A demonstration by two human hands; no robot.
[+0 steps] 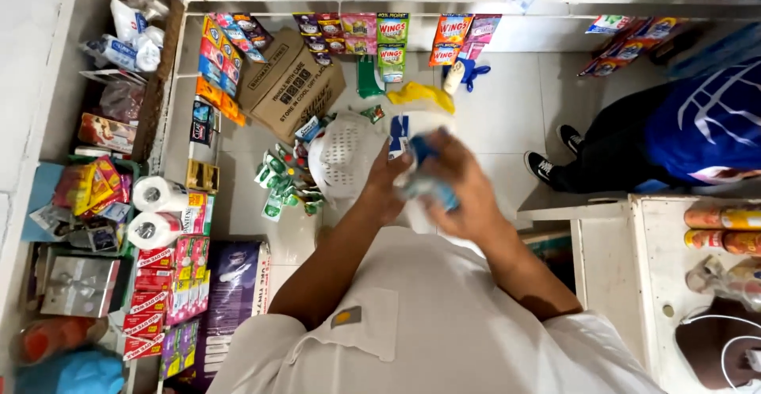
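I look straight down over my white shirt at both hands held together in front of my chest. My left hand [388,180] and my right hand [460,184] both grip a blurred blue and white packet [420,174]. Just beyond the hands lies a white perforated basket [342,154], with small green sachets [277,184] scattered beside it on the tiled floor. A yellow cloth-like thing [424,97] lies further ahead.
Shelves at the left hold paper rolls [154,208], red boxes [158,299] and snack packs. A cardboard box [289,85] leans by hanging sachets. A person in a blue top [705,124] crouches at the right, near a white counter [626,259] with cans.
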